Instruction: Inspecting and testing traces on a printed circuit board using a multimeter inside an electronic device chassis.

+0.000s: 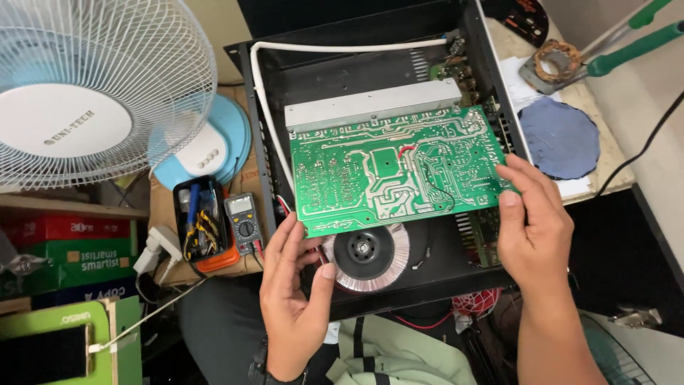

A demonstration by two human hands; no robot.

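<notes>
Gripping green circuit board (395, 171) w/ both hands, red and green boxes (68, 246) stacked left (under fan)

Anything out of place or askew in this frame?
Yes: the green circuit board sits tilted, solder side up, above the open black chassis rather than seated flat. The left hand and right hand hold its edges. No damage or spill shows.
</notes>
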